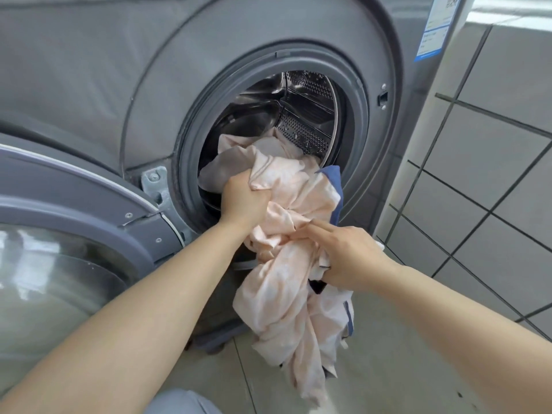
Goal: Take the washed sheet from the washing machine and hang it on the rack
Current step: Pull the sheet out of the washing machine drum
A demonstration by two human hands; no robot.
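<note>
The sheet (286, 210) is half out of the washer (89, 85): part is bunched in the drum (298, 115), the rest spills over the door seal and hangs almost to the floor (403, 369). The left hand (243, 201) is fisted tight on a fold at the mouth. The right hand (346, 258) clutches the twisted bunch lower down, two fingers loose on top. If that trailing tail drops further it could drag on the tiles and get dirty. A hard tug might also snag cloth on the seal, and the open door (74, 234) crowds the left arm.
</note>
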